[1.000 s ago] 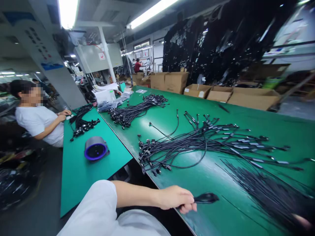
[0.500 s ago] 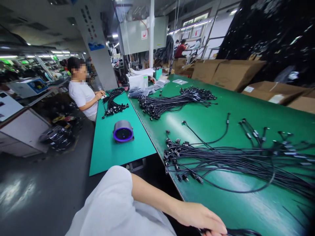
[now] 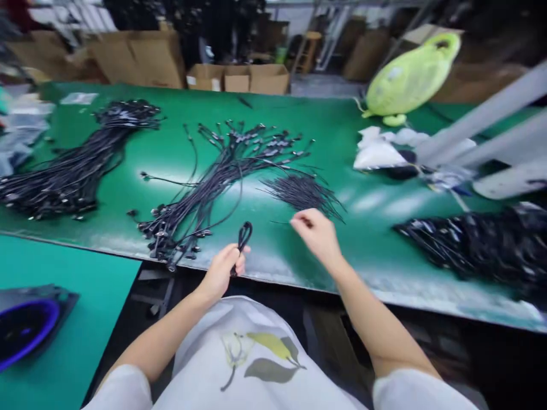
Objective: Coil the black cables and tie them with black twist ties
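My left hand (image 3: pixel 221 272) grips a small looped black cable (image 3: pixel 244 238) just in front of the edge of the green workbench (image 3: pixel 333 136). My right hand (image 3: pixel 314 233) is pinched around what looks like a thin black wire (image 3: pixel 282 222), close beside a loose pile of thin black wires (image 3: pixel 303 193). Past my left hand lies a spread bundle of black cables with small connectors (image 3: pixel 205 193). A denser bundle of similar cables (image 3: pixel 72 171) lies further left on the bench.
Glossy black plastic (image 3: pixel 465 245) and crumpled white material (image 3: pixel 376 154) lie at the bench's right. Blurred white bars (image 3: pixel 504 148) cross above them. A lime green object (image 3: pixel 410 77) is beyond, cardboard boxes (image 3: pixel 239 80) stand behind, and a teal bench (image 3: pixel 85 336) holds a purple-ringed round device (image 3: pixel 25 327).
My view has swung sideways, so the seated co-worker is gone from it. My left hand has come in front of my body with the black loop, and my right hand has appeared.
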Action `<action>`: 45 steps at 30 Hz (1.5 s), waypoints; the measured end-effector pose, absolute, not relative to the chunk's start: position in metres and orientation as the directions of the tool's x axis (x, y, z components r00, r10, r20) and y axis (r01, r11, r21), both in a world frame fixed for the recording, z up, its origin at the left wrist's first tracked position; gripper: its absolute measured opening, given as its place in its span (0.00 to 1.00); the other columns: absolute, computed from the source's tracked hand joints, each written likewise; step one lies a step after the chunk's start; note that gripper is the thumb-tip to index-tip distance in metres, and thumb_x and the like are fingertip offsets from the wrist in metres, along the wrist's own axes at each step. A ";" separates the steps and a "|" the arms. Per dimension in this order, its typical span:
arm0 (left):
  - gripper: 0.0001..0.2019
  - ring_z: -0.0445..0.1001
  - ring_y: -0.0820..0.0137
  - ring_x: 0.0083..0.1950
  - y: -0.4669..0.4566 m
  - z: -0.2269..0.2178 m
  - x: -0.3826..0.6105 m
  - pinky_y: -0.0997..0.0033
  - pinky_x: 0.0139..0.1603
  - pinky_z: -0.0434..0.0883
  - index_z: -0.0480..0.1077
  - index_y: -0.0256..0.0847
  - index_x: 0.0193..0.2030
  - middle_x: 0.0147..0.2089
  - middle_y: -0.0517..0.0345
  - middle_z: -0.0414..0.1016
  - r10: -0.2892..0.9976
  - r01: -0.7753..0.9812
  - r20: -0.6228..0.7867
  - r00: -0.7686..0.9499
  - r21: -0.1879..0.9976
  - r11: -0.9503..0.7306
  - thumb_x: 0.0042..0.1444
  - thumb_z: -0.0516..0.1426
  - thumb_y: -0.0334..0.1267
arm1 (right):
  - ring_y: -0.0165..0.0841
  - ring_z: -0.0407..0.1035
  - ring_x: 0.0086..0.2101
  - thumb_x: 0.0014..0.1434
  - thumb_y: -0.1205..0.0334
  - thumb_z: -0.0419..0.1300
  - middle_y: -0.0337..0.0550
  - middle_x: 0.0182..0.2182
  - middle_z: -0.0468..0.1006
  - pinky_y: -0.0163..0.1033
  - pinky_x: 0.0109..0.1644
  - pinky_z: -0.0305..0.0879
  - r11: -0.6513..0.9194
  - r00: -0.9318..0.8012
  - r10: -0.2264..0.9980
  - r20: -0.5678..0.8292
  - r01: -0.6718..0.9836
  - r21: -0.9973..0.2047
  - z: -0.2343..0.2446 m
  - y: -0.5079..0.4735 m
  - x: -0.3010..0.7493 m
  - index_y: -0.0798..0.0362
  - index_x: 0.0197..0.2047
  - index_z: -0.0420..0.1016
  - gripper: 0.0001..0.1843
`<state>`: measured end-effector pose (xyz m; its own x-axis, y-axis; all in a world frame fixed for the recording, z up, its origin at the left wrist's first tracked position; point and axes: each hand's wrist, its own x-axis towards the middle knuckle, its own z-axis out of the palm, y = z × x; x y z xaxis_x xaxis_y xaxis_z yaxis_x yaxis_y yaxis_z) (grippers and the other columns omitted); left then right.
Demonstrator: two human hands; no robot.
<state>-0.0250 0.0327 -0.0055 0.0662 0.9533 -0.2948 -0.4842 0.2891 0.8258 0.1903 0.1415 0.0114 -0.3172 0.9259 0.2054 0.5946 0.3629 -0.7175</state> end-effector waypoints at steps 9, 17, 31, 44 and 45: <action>0.25 0.58 0.76 0.25 0.050 0.003 -0.013 0.74 0.29 0.60 0.68 0.31 0.55 0.24 0.65 0.60 0.978 -0.220 -0.205 0.026 0.954 0.206 0.59 0.55 0.50 | 0.27 0.62 0.28 0.61 0.67 0.53 0.38 0.29 0.67 0.33 0.33 0.59 0.568 -0.560 0.785 0.265 0.481 -0.668 0.006 0.080 0.144 0.55 0.32 0.70 0.07; 0.21 0.61 0.70 0.25 0.051 -0.008 -0.023 0.69 0.32 0.65 0.71 0.37 0.29 0.19 0.61 0.62 0.971 0.341 -0.220 0.097 0.924 0.175 0.56 0.51 0.53 | 0.36 0.64 0.46 0.67 0.67 0.46 0.50 0.44 0.73 0.43 0.52 0.57 0.977 -0.936 0.091 0.339 0.149 0.151 0.038 0.103 0.140 0.57 0.37 0.70 0.13; 0.26 0.60 0.72 0.21 0.061 -0.030 -0.020 0.72 0.24 0.60 0.63 0.41 0.19 0.16 0.63 0.64 0.933 0.177 -0.316 0.173 0.941 0.287 0.41 0.60 0.64 | 0.33 0.69 0.31 0.68 0.63 0.49 0.48 0.30 0.74 0.39 0.33 0.62 0.938 -0.999 0.006 -0.039 -0.008 0.346 0.058 0.096 0.132 0.56 0.27 0.74 0.19; 0.21 0.68 0.54 0.60 0.079 0.025 -0.020 0.56 0.64 0.61 0.76 0.38 0.46 0.52 0.47 0.77 0.907 -0.334 -0.421 -0.028 0.859 0.388 0.47 0.60 0.46 | 0.36 0.71 0.31 0.61 0.66 0.53 0.48 0.35 0.78 0.37 0.25 0.58 0.812 -0.809 0.584 0.065 0.582 -0.044 0.052 0.122 0.113 0.58 0.39 0.74 0.09; 0.21 0.69 0.54 0.60 0.081 0.027 -0.020 0.55 0.64 0.61 0.76 0.37 0.46 0.52 0.46 0.77 0.895 -0.365 -0.443 -0.055 0.843 0.395 0.50 0.58 0.49 | 0.35 0.72 0.31 0.62 0.64 0.52 0.46 0.35 0.78 0.36 0.26 0.59 0.768 -0.758 0.640 0.126 0.629 -0.119 0.046 0.120 0.111 0.57 0.39 0.74 0.10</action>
<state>-0.0201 0.0808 0.0269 -0.0553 0.8948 -0.4431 -0.3651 0.3950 0.8430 0.1105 0.1202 0.0462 -0.7578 0.6402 0.1261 0.6291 0.7681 -0.1194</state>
